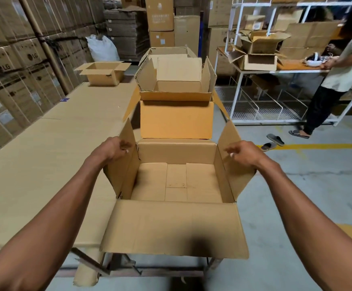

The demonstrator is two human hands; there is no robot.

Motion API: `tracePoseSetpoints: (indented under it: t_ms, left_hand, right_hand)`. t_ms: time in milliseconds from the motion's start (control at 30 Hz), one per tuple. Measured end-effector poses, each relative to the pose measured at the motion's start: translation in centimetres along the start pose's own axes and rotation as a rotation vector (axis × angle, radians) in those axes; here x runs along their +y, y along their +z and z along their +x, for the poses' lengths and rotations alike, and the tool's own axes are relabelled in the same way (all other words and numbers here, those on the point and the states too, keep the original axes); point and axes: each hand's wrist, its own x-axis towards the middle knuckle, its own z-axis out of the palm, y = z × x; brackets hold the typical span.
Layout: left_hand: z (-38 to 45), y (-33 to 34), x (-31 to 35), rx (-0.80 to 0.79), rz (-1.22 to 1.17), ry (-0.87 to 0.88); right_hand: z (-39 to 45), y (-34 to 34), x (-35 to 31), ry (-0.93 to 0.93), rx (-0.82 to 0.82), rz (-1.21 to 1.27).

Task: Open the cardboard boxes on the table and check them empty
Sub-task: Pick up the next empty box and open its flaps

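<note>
Both bare forearms reach forward from the lower corners, spread wide and converging toward the middle. The left hand has its fingers curled, thumb and fingertips apparently pinching together. The right hand mirrors it, fingers bent downward, wrist slightly flexed.

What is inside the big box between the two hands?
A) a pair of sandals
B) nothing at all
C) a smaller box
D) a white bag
B: the box stands with its flaps open between the left hand and the right hand, and only its bare cardboard bottom shows inside.
</note>
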Motion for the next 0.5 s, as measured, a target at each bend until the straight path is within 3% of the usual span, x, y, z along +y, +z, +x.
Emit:
tracePoseSetpoints:
  t_ms: [233, 500]
  left_hand:
    - [-1.8, 0.4, 0.2, 0.05, 0.015, -0.018]
    - [-6.7, 0.4, 0.6, 0.122, 0.001, 0.057]
  right_hand:
    - [-1.2, 2.1, -3.1, 0.11, 0.04, -0.195]
    - [-6.3, 1.0, 0.8, 0.127, 0.118, -0.104]
